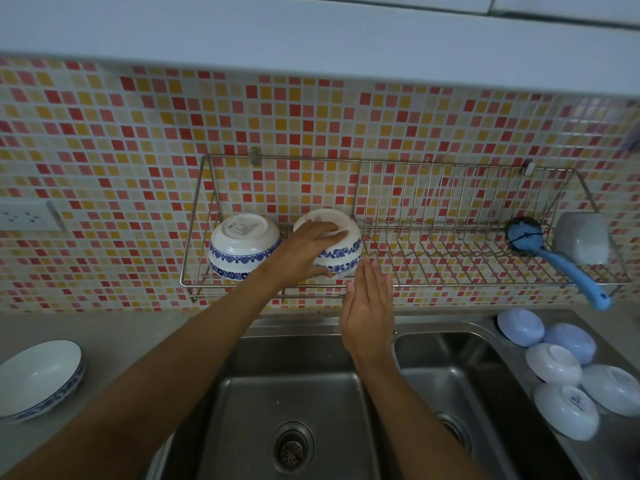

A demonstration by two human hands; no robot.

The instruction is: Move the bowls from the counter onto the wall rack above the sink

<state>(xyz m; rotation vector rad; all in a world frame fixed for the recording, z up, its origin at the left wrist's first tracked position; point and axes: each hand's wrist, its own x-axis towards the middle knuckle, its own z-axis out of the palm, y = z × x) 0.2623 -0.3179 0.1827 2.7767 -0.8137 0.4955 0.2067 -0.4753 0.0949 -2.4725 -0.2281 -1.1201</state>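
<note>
The bowl you are handling is white with a band of dark blue flowers around its side, and it is sitting upside down on the left section of the wall rack, its pale foot ring facing up and out toward you. Your left hand is lying over it with the fingers spread across the base and the thumb down at the rim – the grip is wide, wrapped around the bowl rather than pinching it. Just to its left a second bowl of the same pattern is resting, also inverted, with a printed label showing on its base; the two are close, and your hand is covering the gap, so you cannot tell whether they are touching.

Your right hand is hanging just below and in front of the rack's front rail, flat, fingers together and pointing up – it is holding nothing, and its fingertips are reaching up near the rim of the bowl.

Farther right on the rack, a blue dish brush is leaning with its handle sticking out over the front edge, beside a grey cup lying on its side.

Under the rack is the double steel sink. On the surface at the left a shallow white dish with a blue rim is sitting upright. At the right, a cluster of pale blue and white bowls is lying upside down on the sink's draining edge.
</note>
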